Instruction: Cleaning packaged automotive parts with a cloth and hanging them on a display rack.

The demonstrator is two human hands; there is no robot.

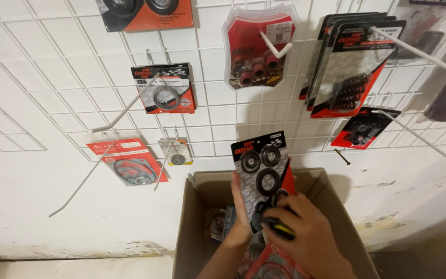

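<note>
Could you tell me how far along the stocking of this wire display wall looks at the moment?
Done: several carded packs already hang on the wire grid. In hand: the left hand holds up a blister card of black ring seals above the cardboard box, and the right hand grips its lower end. Left: more packs lie in the box, and a bare hook is free.

My left hand (241, 206) and right hand (308, 235) hold a carded pack of rings (262, 173) upright above an open cardboard box (192, 227), which stands against the wall below a wire grid (58, 88). Other packs (167, 89) hang on the grid's hooks. Inside the box, left of my wrist, lie what may be 2 more packs (222, 223).
</note>
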